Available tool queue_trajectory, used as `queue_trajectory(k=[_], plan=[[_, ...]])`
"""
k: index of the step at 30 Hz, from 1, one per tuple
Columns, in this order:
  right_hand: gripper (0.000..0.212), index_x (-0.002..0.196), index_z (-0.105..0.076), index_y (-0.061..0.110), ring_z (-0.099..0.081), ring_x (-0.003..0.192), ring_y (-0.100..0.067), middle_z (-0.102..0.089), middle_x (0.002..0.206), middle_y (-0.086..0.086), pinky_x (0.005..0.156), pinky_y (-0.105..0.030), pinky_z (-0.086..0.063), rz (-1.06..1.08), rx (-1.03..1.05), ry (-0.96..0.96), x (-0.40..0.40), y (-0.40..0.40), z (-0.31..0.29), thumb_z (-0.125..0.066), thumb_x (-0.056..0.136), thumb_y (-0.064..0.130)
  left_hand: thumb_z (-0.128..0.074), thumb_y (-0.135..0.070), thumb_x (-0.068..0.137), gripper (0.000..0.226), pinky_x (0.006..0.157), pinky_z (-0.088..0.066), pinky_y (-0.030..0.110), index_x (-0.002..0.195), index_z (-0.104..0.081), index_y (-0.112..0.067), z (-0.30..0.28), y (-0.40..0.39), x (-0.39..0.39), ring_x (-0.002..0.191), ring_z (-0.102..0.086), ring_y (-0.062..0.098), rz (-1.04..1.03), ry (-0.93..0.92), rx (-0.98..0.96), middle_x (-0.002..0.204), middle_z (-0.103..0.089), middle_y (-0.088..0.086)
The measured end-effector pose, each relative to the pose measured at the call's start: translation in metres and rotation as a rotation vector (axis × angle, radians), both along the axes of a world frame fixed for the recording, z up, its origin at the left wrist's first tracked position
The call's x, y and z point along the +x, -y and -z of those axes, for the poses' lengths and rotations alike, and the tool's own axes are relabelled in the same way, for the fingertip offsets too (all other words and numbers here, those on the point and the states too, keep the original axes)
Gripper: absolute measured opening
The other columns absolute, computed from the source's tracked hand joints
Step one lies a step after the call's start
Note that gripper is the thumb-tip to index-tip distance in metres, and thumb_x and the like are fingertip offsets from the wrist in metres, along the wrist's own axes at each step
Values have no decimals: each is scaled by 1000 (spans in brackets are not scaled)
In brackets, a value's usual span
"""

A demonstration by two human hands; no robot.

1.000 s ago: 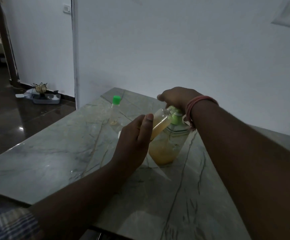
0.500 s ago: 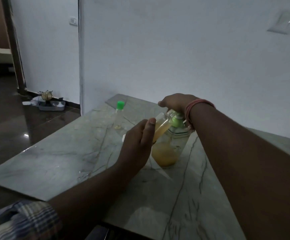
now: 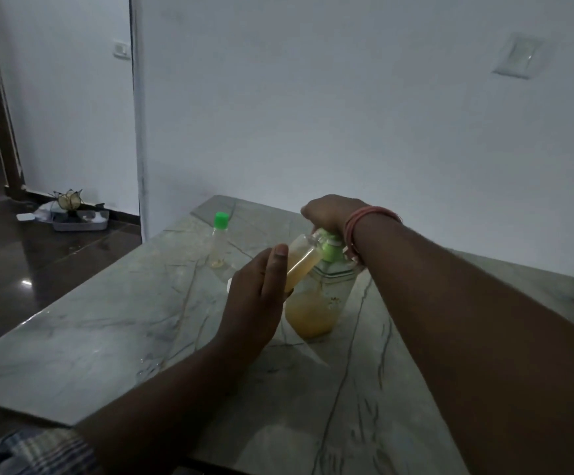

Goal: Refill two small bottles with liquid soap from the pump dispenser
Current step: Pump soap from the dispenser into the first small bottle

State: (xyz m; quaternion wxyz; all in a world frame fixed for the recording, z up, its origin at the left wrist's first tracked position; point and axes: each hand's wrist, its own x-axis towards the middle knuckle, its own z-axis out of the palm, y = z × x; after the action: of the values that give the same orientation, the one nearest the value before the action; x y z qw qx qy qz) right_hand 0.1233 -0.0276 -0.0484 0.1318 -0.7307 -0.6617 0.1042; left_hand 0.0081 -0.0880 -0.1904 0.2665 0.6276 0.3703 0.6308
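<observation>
Both forearms are bare from the hands back toward the elbows. Just behind the right hand (image 3: 330, 210), the wrist carries a few thin pinkish-red bangles (image 3: 364, 221) stacked close together. Well behind the left hand (image 3: 258, 296), near the elbow, a plaid sleeve (image 3: 39, 454) in blue-grey and pale stripes is bunched up.

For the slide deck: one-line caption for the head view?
Left hand tilts a small bottle to the pump dispenser while right hand presses the pump; capped bottle waits behind.

Tilted bottle (image 3: 301, 260) at dispenser (image 3: 319, 296) spout; capped bottle (image 3: 219, 243) upright behind.
</observation>
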Motion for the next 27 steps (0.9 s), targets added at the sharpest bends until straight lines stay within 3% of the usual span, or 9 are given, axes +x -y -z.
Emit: queue_trajectory(k=[2, 5, 10, 13, 17, 18, 21, 22, 27], plan=[[44, 114, -61, 15, -55, 83, -20, -58, 109, -5, 65, -29, -41, -12, -42, 10, 3, 2, -4, -34, 97, 45, -30, -54, 101, 38, 46, -41, 10, 80, -56, -34, -1, 1, 1, 53, -61, 1, 3, -12, 10, 67, -62, -5], [51, 122, -60, 14, -50, 92, -23, -56, 126, -9, 75, -31, -37, -27, 6, 20, 3, -1, -1, -31, 97, 47, -31, -53, 101, 37, 45, -41, 8, 81, -56, -35, -2, 0, 2, 54, -62, 0, 1, -6, -5, 68, -62, -7], [32, 97, -60, 13, -52, 76, -19, -63, 111, -8, 54, -27, -29, 15, 40, 45, 0, -7, 9, -34, 95, 30, -31, -50, 104, 39, 45, -41, 10, 81, -56, -33, -1, -1, 0, 53, -61, 2, -17, 3, -9, 67, -62, -4], [33, 103, -58, 15, -55, 85, -22, -61, 116, -9, 65, -29, -37, 3, 29, 48, 0, -6, 4, -35, 96, 38, -31, -51, 103, 39, 45, -41, 12, 80, -56, -32, -2, 3, -1, 52, -59, 2, 5, 5, -15, 66, -60, -4], [56, 125, -58, 12, -55, 110, -29, -54, 133, -10, 81, -33, -38, 8, 25, 57, 2, -3, 0, -31, 97, 52, -31, -55, 99, 38, 46, -41, 11, 81, -56, -33, -3, 3, 1, 54, -60, 1, 19, 13, -25, 68, -61, -4], [54, 122, -60, 11, -55, 110, -29, -55, 132, -11, 81, -32, -38, 4, 31, 48, 2, -4, 1, -30, 98, 48, -31, -54, 100, 38, 46, -41, 11, 81, -56, -33, -3, 2, 1, 54, -60, 2, 16, 14, -21, 68, -61, -3], [33, 94, -60, 12, -55, 81, -21, -62, 111, -10, 65, -29, -38, 19, -1, 1, 2, -7, 8, -34, 97, 32, -31, -53, 102, 38, 47, -42, 14, 81, -56, -33, -2, 2, 0, 54, -61, 3, 5, 6, -15, 67, -61, -3], [30, 93, -58, 12, -54, 78, -20, -62, 108, -10, 63, -29, -37, 34, -6, -2, 1, -8, 8, -35, 96, 31, -31, -52, 103, 38, 47, -42, 14, 81, -56, -33, -2, 2, -1, 54, -60, 3, 2, 0, -12, 67, -61, -3], [44, 125, -55, 12, -54, 100, -25, -55, 128, -8, 82, -35, -43, -13, -65, 6, 0, -1, 1, -42, 96, 43, -30, -54, 100, 39, 47, -42, 13, 83, -57, -32, -4, 4, 0, 55, -60, 2, 21, -16, -25, 69, -61, -3]])
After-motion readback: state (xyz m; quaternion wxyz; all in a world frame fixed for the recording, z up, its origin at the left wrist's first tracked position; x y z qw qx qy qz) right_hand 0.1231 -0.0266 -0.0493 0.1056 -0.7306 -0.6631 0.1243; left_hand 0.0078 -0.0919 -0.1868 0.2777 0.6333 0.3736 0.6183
